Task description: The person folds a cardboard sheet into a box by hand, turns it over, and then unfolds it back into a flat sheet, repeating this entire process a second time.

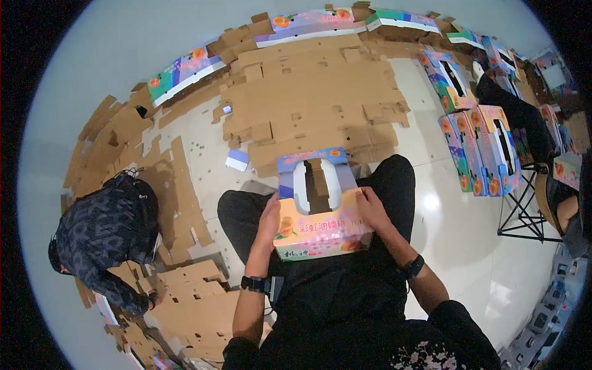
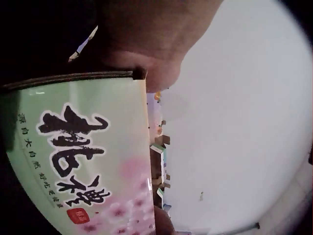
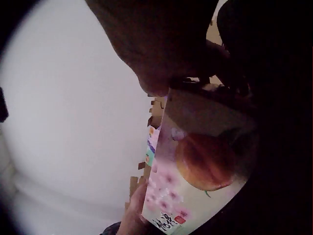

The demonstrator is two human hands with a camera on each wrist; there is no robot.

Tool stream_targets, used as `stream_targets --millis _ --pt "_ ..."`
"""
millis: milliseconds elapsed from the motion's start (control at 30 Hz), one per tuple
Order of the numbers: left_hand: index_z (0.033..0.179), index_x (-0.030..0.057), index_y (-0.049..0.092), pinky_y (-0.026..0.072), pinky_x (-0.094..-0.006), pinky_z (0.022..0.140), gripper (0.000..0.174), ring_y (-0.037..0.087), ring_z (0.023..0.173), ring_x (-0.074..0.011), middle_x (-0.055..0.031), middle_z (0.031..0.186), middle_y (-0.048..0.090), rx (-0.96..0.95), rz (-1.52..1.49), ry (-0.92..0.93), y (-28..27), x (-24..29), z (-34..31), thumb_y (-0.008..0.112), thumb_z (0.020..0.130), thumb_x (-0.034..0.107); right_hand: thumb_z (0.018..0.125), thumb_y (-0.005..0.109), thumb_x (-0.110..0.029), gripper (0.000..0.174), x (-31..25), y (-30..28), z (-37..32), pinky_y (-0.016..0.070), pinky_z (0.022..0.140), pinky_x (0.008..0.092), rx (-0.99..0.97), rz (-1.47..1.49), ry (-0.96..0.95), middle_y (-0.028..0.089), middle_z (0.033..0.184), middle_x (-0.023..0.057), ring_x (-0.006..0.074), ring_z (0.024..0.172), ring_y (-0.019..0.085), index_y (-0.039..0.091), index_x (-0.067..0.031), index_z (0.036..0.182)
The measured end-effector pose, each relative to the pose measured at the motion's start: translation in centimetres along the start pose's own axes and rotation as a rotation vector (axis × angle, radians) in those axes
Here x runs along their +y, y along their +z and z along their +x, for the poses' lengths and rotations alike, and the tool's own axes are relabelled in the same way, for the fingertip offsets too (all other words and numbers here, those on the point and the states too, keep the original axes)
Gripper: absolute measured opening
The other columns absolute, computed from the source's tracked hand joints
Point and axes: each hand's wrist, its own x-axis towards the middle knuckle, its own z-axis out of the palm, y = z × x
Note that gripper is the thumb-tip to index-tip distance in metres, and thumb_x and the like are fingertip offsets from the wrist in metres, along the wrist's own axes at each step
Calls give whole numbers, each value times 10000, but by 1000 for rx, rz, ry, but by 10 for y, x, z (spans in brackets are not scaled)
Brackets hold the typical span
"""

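A printed cardboard fruit carton (image 1: pixel 324 236) sits over the lap of the cross-legged person, its top closed around a white-rimmed handle slot. The left hand (image 1: pixel 267 223) holds the carton's left side, with the thumb near the top edge. On the opposite side, the right hand (image 1: pixel 373 211) grips it close to the top. Black lettering and pink blossoms on the carton's front (image 2: pixel 98 147) face the left wrist view. A printed peach on the carton (image 3: pixel 205 161) shows in the right wrist view, below the right hand (image 3: pixel 166 54). Some fingers are hidden behind the carton.
Flattened brown cardboard (image 1: pixel 314 92) covers the floor ahead. Several finished cartons (image 1: pixel 478 151) stand at the right, near a folding stool (image 1: pixel 527 209). Another person (image 1: pixel 111 222) crouches at the left over cardboard. Printed cartons (image 1: pixel 185 74) line the wall.
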Motion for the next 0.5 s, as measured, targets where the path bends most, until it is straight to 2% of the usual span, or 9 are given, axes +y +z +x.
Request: stream_targets --millis 100,233,300,333,367,400,433,500 --pt "1507 47 446 509 -326 970 485 629 1127 -198 -100 1331 612 -39 -16 -9 -9 -17 16 444 1090 295 1035 514 -277 395 -7 7 1 499 992 406 68 129 7 673 1203 218 305 1114 654 580 17 1290" --pt "1528 67 419 520 -338 958 512 624 1147 -200 -118 1345 603 -60 98 -34 -12 -14 15 451 1088 328 1029 528 -245 372 3 1 6 501 993 397 -39 102 40 674 1212 199 288 1108 656 578 -1 1304" --pt "1493 23 433 533 -342 920 522 637 1112 -193 -121 1283 630 61 8 -50 -1 -15 8 478 1072 330 1020 550 -222 357 -2 -4 1 503 990 381 -91 92 56 676 1213 177 269 1102 655 582 -13 1308" --pt "1475 1 440 539 -344 902 529 643 1094 -190 -122 1252 643 129 -42 -49 0 -13 4 492 1064 331 1013 558 -203 350 5 -5 2 504 988 375 -110 195 49 677 1208 164 257 1098 652 585 -22 1311" --pt "1378 -4 544 557 -365 870 497 675 1031 -205 -122 1172 677 88 27 -81 -15 -34 13 518 1047 366 1006 565 -185 346 23 -5 5 505 987 369 -135 298 37 677 1203 152 245 1095 649 589 -31 1315" --pt "1290 29 618 573 -380 863 442 703 976 -224 -116 1109 705 -78 -24 -217 -35 -53 28 528 1042 383 999 572 -167 344 43 0 10 506 986 363 -161 403 29 678 1199 139 233 1092 647 592 -41 1318" --pt "1253 47 642 578 -386 860 424 709 965 -228 -107 1089 714 -99 -100 -243 -35 -52 24 531 1039 396 975 585 -122 355 65 9 20 518 963 345 -84 277 -11 678 1176 112 201 1064 642 599 -50 1323" --pt "1229 63 652 589 -388 853 425 719 949 -229 -103 1086 725 -154 -197 -269 -29 -41 23 545 1030 422 960 591 -103 373 65 12 28 520 961 346 -57 275 -90 678 1166 108 196 1067 641 597 -48 1329"
